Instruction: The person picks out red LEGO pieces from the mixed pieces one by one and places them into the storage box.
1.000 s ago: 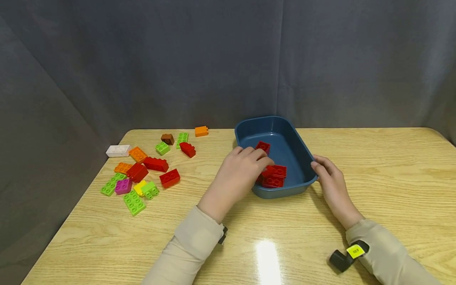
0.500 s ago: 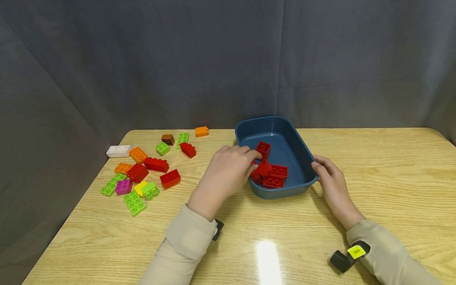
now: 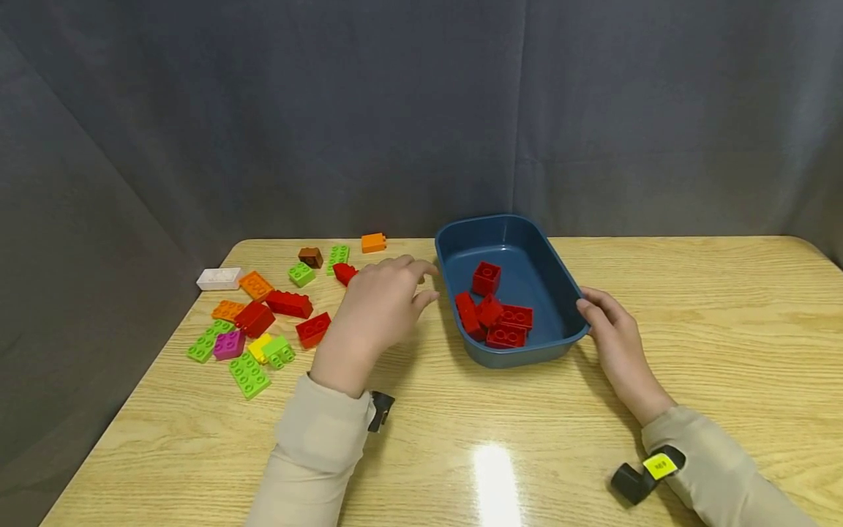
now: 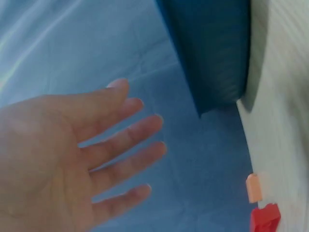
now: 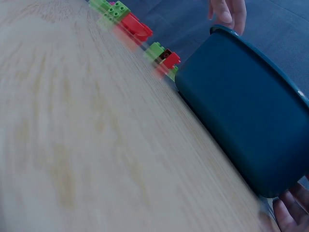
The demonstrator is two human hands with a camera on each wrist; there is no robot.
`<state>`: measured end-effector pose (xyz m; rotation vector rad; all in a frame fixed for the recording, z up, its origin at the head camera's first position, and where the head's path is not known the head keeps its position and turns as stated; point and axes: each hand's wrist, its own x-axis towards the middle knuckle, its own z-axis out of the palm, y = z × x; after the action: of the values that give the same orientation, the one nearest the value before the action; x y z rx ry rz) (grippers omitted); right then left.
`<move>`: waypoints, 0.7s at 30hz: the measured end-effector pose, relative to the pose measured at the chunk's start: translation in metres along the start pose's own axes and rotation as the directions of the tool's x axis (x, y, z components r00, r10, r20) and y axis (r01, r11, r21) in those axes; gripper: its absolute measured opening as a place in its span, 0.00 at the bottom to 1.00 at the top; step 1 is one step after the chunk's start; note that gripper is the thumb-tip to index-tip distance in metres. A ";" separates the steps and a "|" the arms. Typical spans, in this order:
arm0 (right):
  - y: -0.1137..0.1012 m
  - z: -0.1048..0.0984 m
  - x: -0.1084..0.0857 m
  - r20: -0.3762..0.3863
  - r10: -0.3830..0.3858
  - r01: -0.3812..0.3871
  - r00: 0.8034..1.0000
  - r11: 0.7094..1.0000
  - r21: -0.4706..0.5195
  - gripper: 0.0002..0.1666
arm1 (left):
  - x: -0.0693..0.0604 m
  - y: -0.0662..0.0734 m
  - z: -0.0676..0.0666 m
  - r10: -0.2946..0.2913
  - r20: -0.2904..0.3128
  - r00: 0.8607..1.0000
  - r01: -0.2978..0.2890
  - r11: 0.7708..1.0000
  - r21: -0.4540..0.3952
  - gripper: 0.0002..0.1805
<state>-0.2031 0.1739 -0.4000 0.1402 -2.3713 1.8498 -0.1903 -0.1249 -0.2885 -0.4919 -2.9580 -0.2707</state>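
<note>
Left hand (image 3: 378, 307): holds nothing, thumb and fingers parted, above the table (image 3: 435, 454) beside the tray (image 3: 523, 357).
Right hand (image 3: 615, 344): grips tray's right side, thumb at rim.
Red bricks (image 3: 489, 310): five in tray, bunched toward near left.
Loose bricks (image 3: 253, 319): table's left, mixed colours.
Handling: best pinch bricks by their sides, release low inside rim; steady tray lightly, no tipping.
</note>
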 end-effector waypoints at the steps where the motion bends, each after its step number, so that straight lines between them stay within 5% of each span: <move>1: 0.000 0.000 0.000 -0.002 0.000 0.000 1.000 1.000 -0.001 0.32 | -0.001 -0.002 -0.002 -0.015 0.003 1.000 0.015 1.000 -0.001 0.22; 10: -0.001 0.000 -0.001 0.004 0.008 -0.008 1.000 1.000 -0.004 0.32 | -0.007 -0.032 -0.012 -0.205 0.052 0.977 0.207 0.978 -0.041 0.28; 21: 0.000 -0.001 -0.001 0.010 -0.002 0.002 1.000 1.000 -0.005 0.32 | -0.011 -0.060 -0.007 -0.296 0.165 0.941 0.309 0.949 -0.057 0.28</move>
<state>-0.2022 0.1743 -0.3996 0.1517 -2.3812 1.8463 -0.1996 -0.1859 -0.2924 -0.0620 -3.1797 -0.4045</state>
